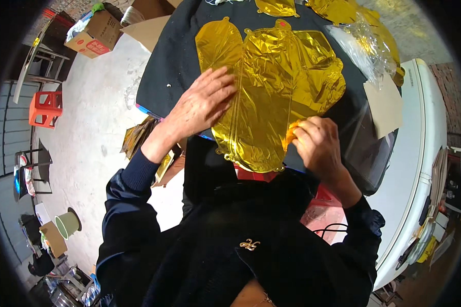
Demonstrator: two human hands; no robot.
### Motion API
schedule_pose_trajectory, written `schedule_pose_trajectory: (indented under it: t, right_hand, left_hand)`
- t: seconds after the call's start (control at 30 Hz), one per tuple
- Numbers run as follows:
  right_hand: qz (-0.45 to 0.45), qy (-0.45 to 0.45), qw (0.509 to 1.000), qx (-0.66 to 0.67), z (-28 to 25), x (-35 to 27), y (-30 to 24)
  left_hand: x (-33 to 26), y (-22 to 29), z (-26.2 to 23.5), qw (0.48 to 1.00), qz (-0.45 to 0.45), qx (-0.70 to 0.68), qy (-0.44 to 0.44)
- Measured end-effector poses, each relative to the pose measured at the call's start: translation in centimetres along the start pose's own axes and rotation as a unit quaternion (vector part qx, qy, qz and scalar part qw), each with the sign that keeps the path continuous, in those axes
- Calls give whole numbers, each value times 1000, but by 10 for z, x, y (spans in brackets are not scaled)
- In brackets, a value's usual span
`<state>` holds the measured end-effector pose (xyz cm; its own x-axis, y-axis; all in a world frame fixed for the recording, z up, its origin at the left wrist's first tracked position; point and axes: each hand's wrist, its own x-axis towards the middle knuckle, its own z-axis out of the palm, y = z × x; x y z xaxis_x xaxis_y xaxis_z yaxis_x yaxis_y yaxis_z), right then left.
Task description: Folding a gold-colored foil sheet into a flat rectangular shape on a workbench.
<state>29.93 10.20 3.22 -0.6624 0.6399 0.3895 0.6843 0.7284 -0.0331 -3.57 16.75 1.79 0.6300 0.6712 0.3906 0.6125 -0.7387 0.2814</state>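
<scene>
A flat, uninflated gold foil balloon [264, 102], creased and with small tabs along its rim, lies on the dark tabletop cloth [161, 77] in front of me. Its lower end hangs at the table's near edge. My left hand [202, 102] rests on its left part, fingers stretched out and nothing gripped. At the lower right rim, my right hand [317, 140] is closed, pinching a crumpled orange piece [290, 134] against the foil. Most of that piece is hidden by the fingers, so its kind is unclear.
More gold foil [276, 7] and a clear plastic bag [366, 46] lie at the table's far side. A cardboard sheet [384, 108] sits at the right, beside a white appliance [407, 169]. Leftward on the floor are a cardboard box [100, 33], a red stool [46, 109] and a green bin [67, 225].
</scene>
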Motion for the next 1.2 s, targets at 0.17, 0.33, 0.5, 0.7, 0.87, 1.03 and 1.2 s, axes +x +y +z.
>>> schedule_pose_trajectory:
  t: [0.17, 0.33, 0.5, 0.7, 0.87, 1.03, 1.2]
  right_hand:
    - [-4, -8, 999, 34, 2, 1, -22]
    - [9, 15, 999, 35, 3, 7, -31]
    - [25, 13, 999, 42, 11, 3, -37]
    - [24, 7, 998, 49, 12, 4, -40]
    - [32, 2, 998, 60, 18, 6, -39]
    - [43, 1, 997, 58, 20, 6, -32]
    - [38, 1, 998, 43, 21, 7, -31]
  left_hand:
    - [-6, 14, 2, 999, -11, -9, -31]
    - [-2, 19, 4, 1000, 7, -7, -22]
    - [-2, 24, 8, 999, 1, -20, -35]
    - [0, 30, 10, 995, -43, -84, -19]
    - [13, 37, 4, 996, -46, -70, -5]
    - [56, 42, 12, 999, -21, 15, 19]
    - [89, 37, 64, 999, -23, 24, 19]
